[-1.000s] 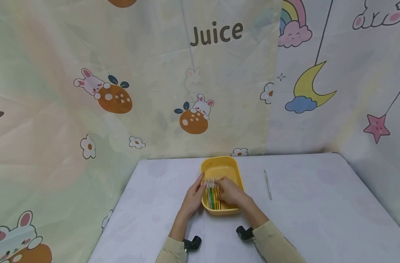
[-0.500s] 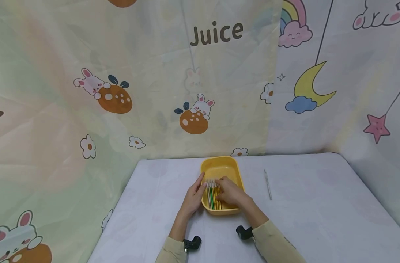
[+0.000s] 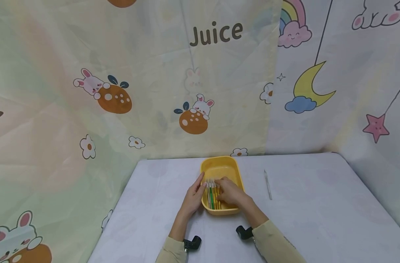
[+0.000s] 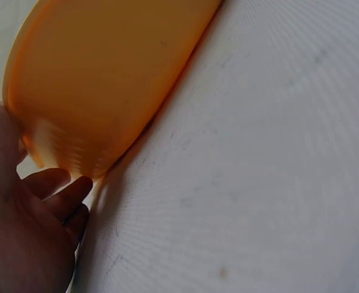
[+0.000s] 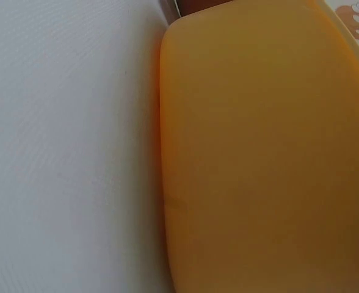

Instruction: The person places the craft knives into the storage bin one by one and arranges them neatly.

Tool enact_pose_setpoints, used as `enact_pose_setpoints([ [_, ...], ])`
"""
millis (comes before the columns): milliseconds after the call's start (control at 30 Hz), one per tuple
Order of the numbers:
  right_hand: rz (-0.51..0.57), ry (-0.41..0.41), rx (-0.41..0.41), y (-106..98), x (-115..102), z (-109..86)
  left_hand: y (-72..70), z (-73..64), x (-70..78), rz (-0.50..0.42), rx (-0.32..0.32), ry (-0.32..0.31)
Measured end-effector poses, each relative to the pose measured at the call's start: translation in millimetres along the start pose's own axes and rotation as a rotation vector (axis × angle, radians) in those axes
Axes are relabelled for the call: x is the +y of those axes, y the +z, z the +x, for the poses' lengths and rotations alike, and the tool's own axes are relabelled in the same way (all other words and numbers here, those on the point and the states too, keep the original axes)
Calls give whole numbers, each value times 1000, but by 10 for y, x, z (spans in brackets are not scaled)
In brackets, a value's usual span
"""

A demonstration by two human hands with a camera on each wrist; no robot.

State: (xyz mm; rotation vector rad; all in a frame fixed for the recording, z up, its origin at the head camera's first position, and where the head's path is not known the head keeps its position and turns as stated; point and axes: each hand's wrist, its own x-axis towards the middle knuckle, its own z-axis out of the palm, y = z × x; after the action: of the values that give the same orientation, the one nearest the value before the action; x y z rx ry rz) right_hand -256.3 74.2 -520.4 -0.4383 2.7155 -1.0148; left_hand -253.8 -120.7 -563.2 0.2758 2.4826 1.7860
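Note:
A yellow plastic tray (image 3: 222, 212) stands near the table's far edge, holding a row of slim pens (image 3: 211, 195) in green, gold and white. My left hand (image 3: 191, 201) grips the tray's left side, thumb over the rim. In the left wrist view, the fingertips of that hand (image 4: 42, 226) reach the outer wall of the tray (image 4: 106, 73). Inside the tray, the bent fingers and thumb of my right hand (image 3: 232, 192) hold the right side of the pen row; the hand hides part of it. Only the outer wall of the tray (image 5: 265, 152) fills the right wrist view, with no hand showing.
One whitish slim pen (image 3: 268, 185) lies apart on the white table (image 3: 305, 215), to the right of the tray. A printed cloth backdrop (image 3: 160, 84) rises behind the table. Each wrist wears a small black camera, such as the left one (image 3: 192, 243).
Both hands and the tray stay in almost the same place. The pens under my right fingers shift only very slightly.

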Motion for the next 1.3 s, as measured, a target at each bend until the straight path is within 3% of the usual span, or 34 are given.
enact_pose_setpoints([
  [600, 39, 22, 69, -12, 22, 8, -6, 16, -15, 3, 7, 15],
  [1300, 172, -60, 220, -70, -1, -77, -3, 3, -5, -6, -4, -9],
])
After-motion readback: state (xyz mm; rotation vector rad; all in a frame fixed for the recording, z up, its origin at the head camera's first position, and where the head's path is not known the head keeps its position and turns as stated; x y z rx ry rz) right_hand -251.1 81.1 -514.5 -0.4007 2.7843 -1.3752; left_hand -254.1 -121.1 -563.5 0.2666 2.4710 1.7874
